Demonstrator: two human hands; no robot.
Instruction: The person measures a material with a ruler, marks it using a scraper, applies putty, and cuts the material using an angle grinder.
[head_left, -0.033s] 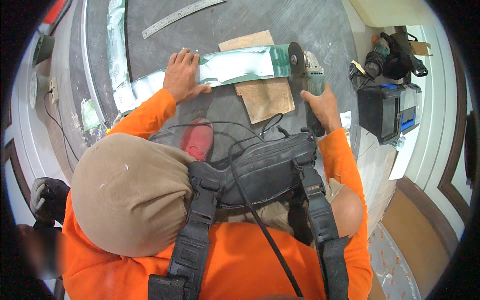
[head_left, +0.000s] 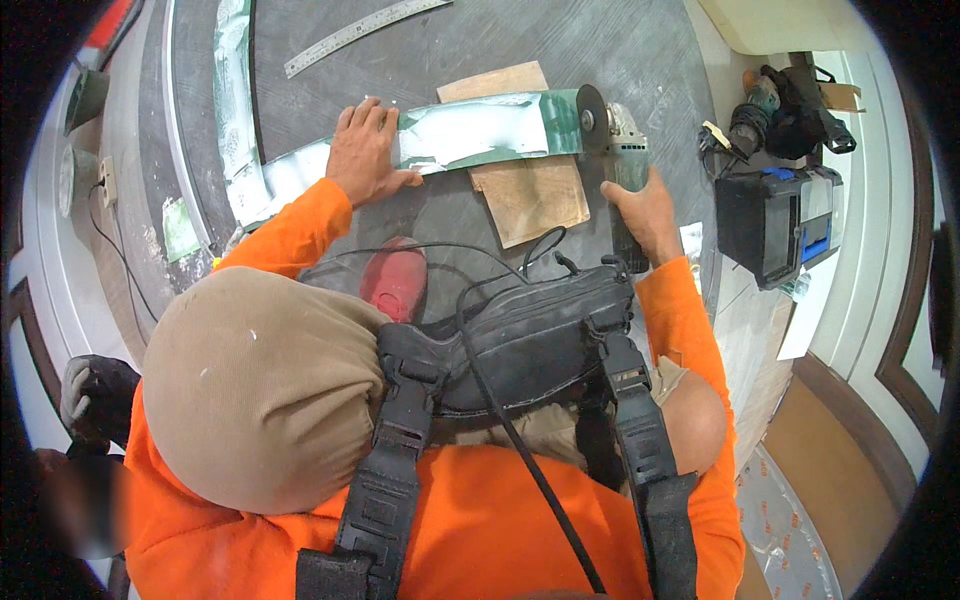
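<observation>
Fingers of the left hand (head_left: 365,150) lie spread flat on the green metal strip (head_left: 470,135), pinning it across the wooden board (head_left: 530,195). Right hand (head_left: 645,215) grips the angle grinder (head_left: 618,150) at the strip's right end.

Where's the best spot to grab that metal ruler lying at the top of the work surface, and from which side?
Probably from above, near the middle of the metal ruler. It lies flat and slanted on the dark work surface, thin and long, so pinching across its narrow width at mid-length should keep it balanced. Nothing rests on it; the left hand is nearest, currently pressing the green strip.
</observation>
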